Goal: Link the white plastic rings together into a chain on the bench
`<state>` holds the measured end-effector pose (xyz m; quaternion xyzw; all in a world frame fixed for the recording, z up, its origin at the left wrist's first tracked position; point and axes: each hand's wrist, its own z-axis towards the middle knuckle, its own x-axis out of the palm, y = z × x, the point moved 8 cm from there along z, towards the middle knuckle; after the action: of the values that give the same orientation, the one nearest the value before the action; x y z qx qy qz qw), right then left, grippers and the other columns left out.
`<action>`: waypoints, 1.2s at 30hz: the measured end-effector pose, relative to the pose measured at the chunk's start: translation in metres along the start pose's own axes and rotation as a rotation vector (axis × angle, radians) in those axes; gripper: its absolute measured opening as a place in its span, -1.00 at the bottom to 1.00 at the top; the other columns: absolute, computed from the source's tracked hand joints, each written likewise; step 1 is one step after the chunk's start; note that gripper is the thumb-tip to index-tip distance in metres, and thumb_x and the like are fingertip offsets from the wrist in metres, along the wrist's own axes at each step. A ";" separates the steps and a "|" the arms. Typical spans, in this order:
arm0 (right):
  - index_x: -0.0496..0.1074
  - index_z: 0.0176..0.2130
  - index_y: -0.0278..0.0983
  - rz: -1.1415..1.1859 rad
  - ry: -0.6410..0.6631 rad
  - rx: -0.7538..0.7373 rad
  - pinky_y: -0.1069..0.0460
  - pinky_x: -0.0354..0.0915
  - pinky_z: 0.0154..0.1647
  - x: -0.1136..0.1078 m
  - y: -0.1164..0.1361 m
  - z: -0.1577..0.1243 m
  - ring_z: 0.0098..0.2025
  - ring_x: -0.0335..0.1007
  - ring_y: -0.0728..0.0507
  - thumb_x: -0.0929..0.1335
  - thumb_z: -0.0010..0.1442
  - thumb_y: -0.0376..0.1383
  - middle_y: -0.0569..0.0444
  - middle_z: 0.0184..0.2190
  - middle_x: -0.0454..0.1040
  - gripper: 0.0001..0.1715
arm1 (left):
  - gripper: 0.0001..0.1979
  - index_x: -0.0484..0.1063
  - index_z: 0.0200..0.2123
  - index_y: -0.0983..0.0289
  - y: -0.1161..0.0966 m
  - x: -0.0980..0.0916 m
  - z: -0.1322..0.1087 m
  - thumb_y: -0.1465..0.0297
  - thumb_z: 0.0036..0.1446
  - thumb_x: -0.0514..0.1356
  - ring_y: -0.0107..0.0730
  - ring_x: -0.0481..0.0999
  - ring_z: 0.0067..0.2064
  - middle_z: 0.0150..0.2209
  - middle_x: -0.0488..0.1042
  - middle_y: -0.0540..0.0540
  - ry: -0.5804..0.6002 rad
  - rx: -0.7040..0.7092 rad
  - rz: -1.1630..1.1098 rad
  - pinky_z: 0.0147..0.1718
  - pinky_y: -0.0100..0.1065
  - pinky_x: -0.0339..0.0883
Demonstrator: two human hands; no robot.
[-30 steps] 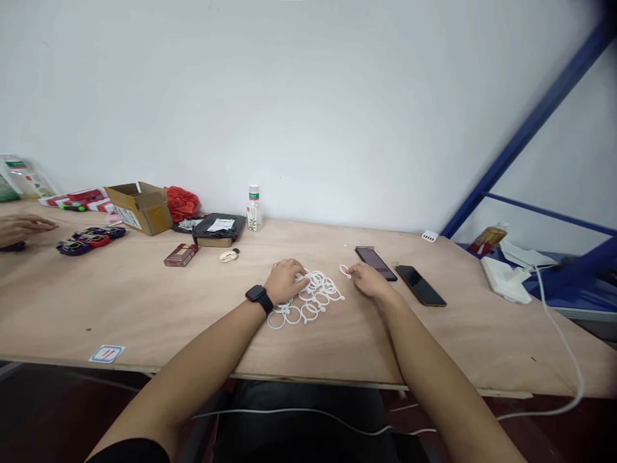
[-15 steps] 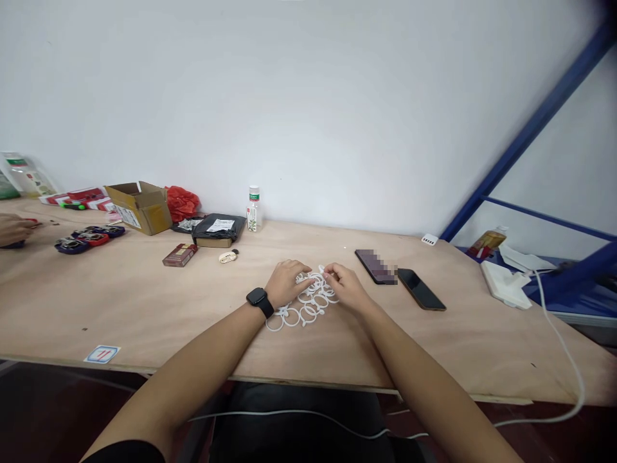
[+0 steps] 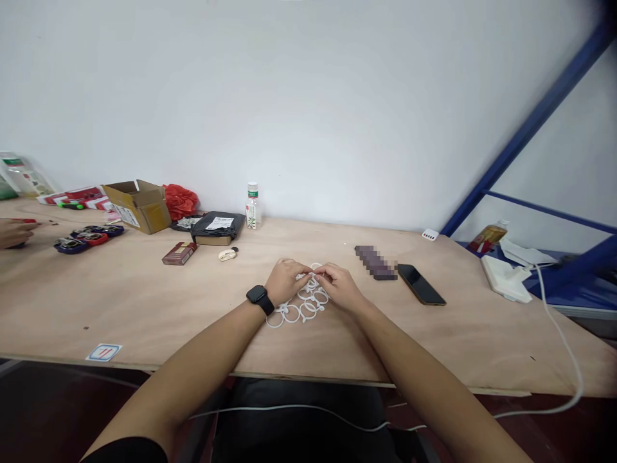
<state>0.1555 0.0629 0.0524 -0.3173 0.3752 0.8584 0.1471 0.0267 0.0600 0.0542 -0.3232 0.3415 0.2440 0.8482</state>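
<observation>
Several white plastic rings with small tabs, like curtain rings point(image 3: 292, 314), lie in a loose cluster on the wooden table in front of me. Above the far end of the cluster, my left hand point(image 3: 288, 281) and my right hand point(image 3: 338, 285) meet at their fingertips. Both pinch a white ring between thumb and fingers; its loop shows just beyond the fingertips. Exactly where each finger grips it is too small to make out. A dark watch is on my left wrist. My hands cover part of the cluster.
Left of my hands lie a dark red pack point(image 3: 180, 253), a cream coiled item point(image 3: 227, 255), a black parcel point(image 3: 218, 225) and an opened cardboard box point(image 3: 138, 206). A bottle point(image 3: 252, 207) stands by the wall. Two phones, one black point(image 3: 421, 285), lie right. Another person's hand point(image 3: 15, 233) is far left.
My right hand has moved slightly left, so its fingertips now meet those of my left hand at a ring. The other person's hand has shifted slightly.
</observation>
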 end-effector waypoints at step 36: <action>-0.18 0.39 -0.17 -0.261 0.406 0.144 -0.28 -0.32 0.36 0.019 -0.047 -0.003 0.42 -0.38 -0.32 0.30 0.04 0.27 -0.10 0.40 -0.19 0.18 | -0.03 -0.13 0.36 0.28 0.036 0.021 -0.020 -0.22 0.08 -0.07 0.07 -0.11 0.38 0.37 -0.11 0.31 0.451 -0.256 0.196 0.27 0.14 -0.26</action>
<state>0.1652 0.0927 0.0127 -0.5178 0.4130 0.7219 0.2005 0.0086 0.0738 0.0138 -0.4394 0.5176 0.2881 0.6753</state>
